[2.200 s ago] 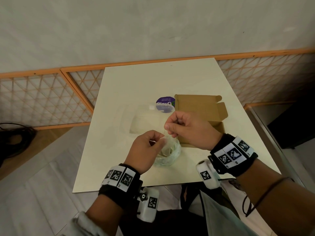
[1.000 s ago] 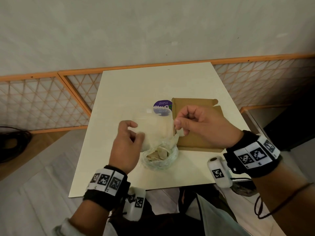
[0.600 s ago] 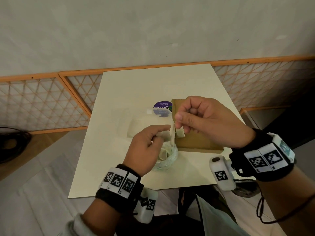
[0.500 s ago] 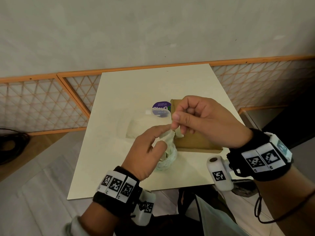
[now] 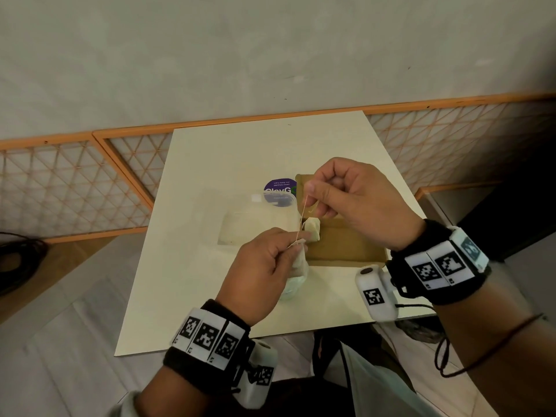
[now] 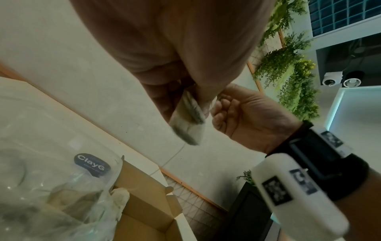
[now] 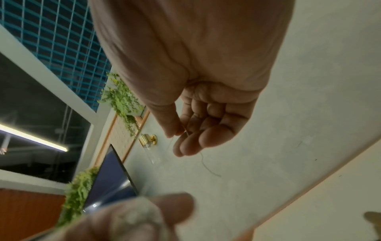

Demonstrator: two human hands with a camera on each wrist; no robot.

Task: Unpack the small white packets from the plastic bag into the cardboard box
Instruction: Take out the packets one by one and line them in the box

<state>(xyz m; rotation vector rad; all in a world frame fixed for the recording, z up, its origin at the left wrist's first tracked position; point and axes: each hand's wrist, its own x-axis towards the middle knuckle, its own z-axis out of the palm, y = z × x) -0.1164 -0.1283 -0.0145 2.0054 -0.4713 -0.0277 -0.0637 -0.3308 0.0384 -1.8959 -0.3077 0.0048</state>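
Observation:
My left hand (image 5: 296,245) pinches a small white packet (image 5: 298,260) just above the clear plastic bag (image 5: 293,285); the same packet (image 6: 188,120) shows in the left wrist view. A thin string (image 5: 302,216) runs taut from that packet up to my right hand (image 5: 310,192), which pinches it between thumb and forefinger. In the right wrist view the string (image 7: 205,163) trails loose past those fingers. A second white packet (image 5: 311,231) sits at the left edge of the open cardboard box (image 5: 346,249). More packets lie inside the bag (image 6: 51,195).
The bag's flat upper part with a purple round label (image 5: 279,190) lies on the cream table (image 5: 240,152), left of the box. An orange-framed lattice rail (image 5: 75,182) runs behind and beside the table. The table's front edge is close to my wrists.
My left hand went into the bag and came out with a packet. My right hand rose, drawing the string taut between both hands.

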